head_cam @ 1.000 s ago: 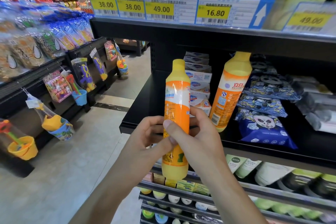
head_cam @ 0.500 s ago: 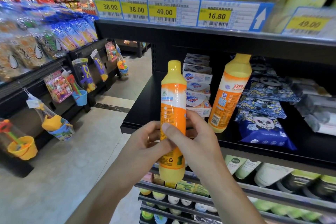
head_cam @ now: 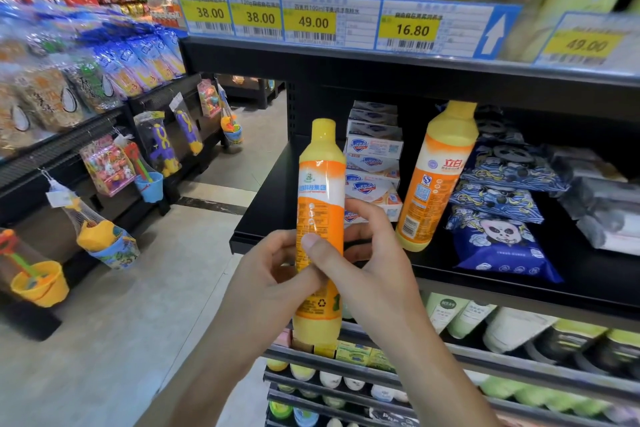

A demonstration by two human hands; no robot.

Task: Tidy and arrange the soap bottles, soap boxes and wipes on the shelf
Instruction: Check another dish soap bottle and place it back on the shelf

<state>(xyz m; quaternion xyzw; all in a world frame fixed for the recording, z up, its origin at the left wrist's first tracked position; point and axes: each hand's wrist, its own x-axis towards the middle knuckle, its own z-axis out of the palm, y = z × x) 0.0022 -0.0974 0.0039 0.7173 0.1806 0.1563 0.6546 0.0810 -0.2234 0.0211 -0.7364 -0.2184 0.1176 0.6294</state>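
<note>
Head view, both hands' grip still holding orange soap bottle [head_cam: 320, 218] upright, label turned slightly, left hand [head_cam: 266, 274], right hand [head_cam: 367, 267]

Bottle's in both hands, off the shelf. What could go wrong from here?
1. The held bottle is tall; set down carelessly, it may tip the standing bottle.
2. The soap boxes sit stacked unevenly just behind; a nudge could topple them.
3. Left hand and right hand grip mid-label; the glossy wrap may slip.
</note>
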